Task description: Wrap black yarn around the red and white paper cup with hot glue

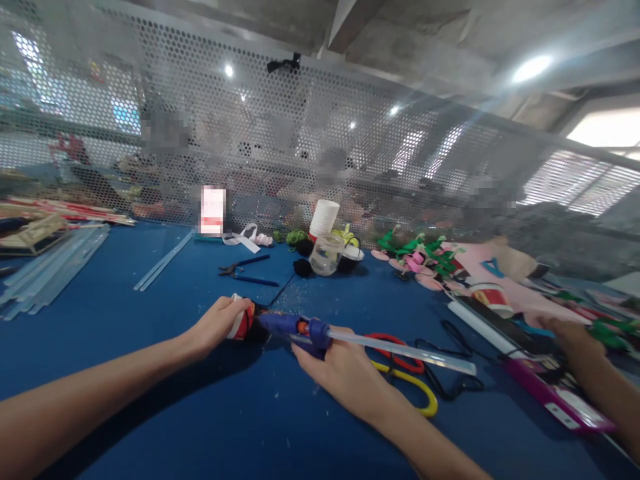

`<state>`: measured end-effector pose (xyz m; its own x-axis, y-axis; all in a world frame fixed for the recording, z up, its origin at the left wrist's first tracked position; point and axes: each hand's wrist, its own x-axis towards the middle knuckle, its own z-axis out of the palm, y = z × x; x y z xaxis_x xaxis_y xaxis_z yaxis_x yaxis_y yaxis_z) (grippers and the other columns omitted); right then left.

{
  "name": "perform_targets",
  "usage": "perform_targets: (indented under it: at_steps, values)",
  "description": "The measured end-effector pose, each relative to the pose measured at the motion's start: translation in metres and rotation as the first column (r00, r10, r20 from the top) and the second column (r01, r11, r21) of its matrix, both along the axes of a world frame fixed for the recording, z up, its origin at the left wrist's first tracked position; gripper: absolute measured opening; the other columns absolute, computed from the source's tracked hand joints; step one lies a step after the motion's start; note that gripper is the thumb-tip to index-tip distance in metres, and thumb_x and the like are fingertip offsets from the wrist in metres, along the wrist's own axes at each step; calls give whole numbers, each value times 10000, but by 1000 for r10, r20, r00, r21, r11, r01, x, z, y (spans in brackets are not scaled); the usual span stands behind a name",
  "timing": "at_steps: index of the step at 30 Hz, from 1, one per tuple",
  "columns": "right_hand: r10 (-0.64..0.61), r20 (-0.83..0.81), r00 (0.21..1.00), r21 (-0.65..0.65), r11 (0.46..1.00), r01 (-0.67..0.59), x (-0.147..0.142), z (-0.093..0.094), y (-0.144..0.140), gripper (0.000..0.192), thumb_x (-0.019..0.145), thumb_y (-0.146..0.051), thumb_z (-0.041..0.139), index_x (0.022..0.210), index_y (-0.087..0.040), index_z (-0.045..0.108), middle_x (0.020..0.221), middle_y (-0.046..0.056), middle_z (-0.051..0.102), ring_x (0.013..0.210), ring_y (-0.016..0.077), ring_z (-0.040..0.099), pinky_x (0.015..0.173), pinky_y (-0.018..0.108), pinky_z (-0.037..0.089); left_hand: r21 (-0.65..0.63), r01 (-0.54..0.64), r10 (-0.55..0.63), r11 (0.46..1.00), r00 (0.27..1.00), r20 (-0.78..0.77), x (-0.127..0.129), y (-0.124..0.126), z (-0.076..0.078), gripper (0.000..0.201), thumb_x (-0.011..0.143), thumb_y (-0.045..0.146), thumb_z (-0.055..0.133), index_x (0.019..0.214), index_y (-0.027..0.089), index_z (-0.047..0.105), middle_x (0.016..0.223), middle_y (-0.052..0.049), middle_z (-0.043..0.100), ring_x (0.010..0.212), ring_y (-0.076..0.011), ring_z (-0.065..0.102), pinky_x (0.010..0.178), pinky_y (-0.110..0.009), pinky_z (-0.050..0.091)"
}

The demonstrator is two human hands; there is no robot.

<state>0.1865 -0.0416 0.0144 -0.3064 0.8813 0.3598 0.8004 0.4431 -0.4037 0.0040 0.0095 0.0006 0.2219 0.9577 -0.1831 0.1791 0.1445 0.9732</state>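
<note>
Nearest the lens, the right hand wraps its grip around a blue glue gun whose nozzle meets the small red-and-white piece pinched by the left hand, so gluing seems underway, needing steady trigger pressure.

A blue plastic glue gun with a clear glue stick projecting rearward is held level above the blue tabletop, its nozzle against a small red-and-white object.
</note>
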Motion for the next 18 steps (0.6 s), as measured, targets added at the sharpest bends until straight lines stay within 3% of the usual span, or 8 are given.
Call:
perform_targets:
  at_steps: [11,18]
  values:
    - [71,143,987,-48,997,-64,-2,1,-5,136,738,-173,396,686,-160,521,655,46,564,628,164,514,623,262,374,-16,-55,56,998,998,28,1,2,-3,252,643,356,429,520,145,491,411,55,430,407,-93,379,440,-210,285]
    - [52,86,995,-70,996,-46,-3,1,-7,111,727,-167,421,674,-159,518,652,38,571,610,149,511,599,248,371,-32,-79,80,996,996,44,2,3,-4,260,634,370,444,533,138,505,422,48,452,415,-98,401,447,-215,295]
